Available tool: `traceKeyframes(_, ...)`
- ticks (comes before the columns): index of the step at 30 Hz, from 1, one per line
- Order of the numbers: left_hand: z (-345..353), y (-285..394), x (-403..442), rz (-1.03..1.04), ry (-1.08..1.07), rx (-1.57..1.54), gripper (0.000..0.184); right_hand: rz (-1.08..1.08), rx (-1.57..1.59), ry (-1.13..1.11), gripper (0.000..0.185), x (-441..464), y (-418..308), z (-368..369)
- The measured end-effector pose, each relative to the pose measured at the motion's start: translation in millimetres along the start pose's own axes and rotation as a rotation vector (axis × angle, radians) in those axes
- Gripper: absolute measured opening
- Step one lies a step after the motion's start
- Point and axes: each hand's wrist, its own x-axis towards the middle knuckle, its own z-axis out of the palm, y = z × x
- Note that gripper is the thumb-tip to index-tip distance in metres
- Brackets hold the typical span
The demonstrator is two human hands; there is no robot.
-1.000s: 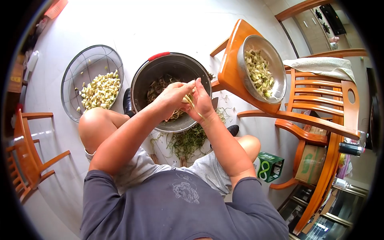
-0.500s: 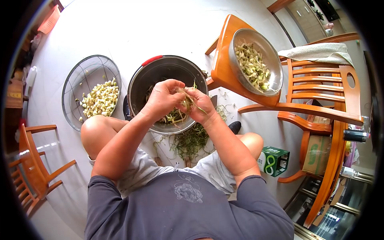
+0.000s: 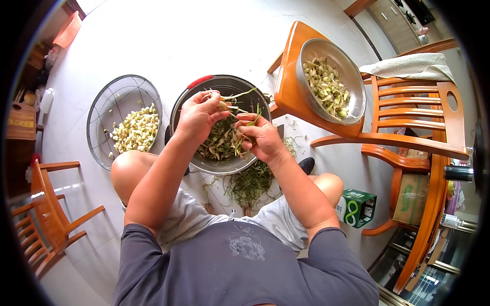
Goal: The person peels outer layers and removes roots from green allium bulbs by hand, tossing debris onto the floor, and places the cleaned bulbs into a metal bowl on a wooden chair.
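Both hands are above a dark pot (image 3: 173, 109) with a red-wrapped handle, which holds many rooted scallion-like bulbs (image 3: 219, 145). In the fingers of my left hand (image 3: 196, 116) is a small bunch of scallion bulbs (image 3: 223, 105), pale, with green stems pointing right. My right hand (image 3: 265, 137), to its right, has its fingers curled on thin green stems (image 3: 250, 121); stringy roots hang near its fingertips. Left of the pot lies a round wire-ribbed basket (image 3: 99, 109) with trimmed white bulbs (image 3: 135, 130) in it.
A metal colander (image 3: 357, 84) of untrimmed bulbs rests on a wooden stool (image 3: 286, 92) at the right. Green trimmings (image 3: 247, 186) lie on the floor between my legs. A green carton (image 3: 357, 208) stands by my right knee; wooden chairs (image 3: 56, 214) are on both sides.
My hands have moved apart, the left one staying at the upper left with the bunch and the right one lower right. The whole view has shifted slightly right and down.
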Motion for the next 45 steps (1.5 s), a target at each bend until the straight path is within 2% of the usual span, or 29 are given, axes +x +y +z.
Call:
traceKeyframes(3,3,-18,-1,0.049,-0.025,0.110,0.016,-0.003,0.001,-0.034,0.016,-3,0,12)
traceKeyframes(6,5,-32,-3,0.165,-0.086,0.334,0.021,-0.033,-0.002,0.076,0.011,4,3,5)
traceKeyframes(10,8,-33,-13,-0.041,-0.212,0.425,0.024,-0.104,0.003,0.133,0.008,1,-7,4)
traceKeyframes(15,11,-33,-14,-0.188,-0.214,0.307,0.022,-0.133,-0.008,0.096,0.019,-2,-12,2)
traceKeyframes(18,12,-30,-12,-0.241,-0.173,0.130,0.020,-0.131,-0.007,0.119,0.019,-2,-15,0)
traceKeyframes(23,7,-35,-6,-0.215,-0.194,-0.050,0.019,-0.126,-0.042,0.138,0.014,-13,-16,8)
traceKeyframes(29,10,-35,-12,-0.234,-0.188,0.085,0.017,-0.115,-0.138,0.159,0.008,-17,-17,12)
traceKeyframes(31,11,-31,-11,-0.259,-0.193,0.006,0.017,-0.111,-0.111,0.180,0.008,-16,-19,10)
traceKeyframes(35,10,-24,-9,-0.306,-0.138,-0.090,0.015,-0.179,0.056,0.081,0.006,-13,-33,-8)
traceKeyframes(45,8,-30,-6,-0.283,-0.212,-0.088,0.017,-0.068,-0.037,0.053,0.018,-17,-39,-5)
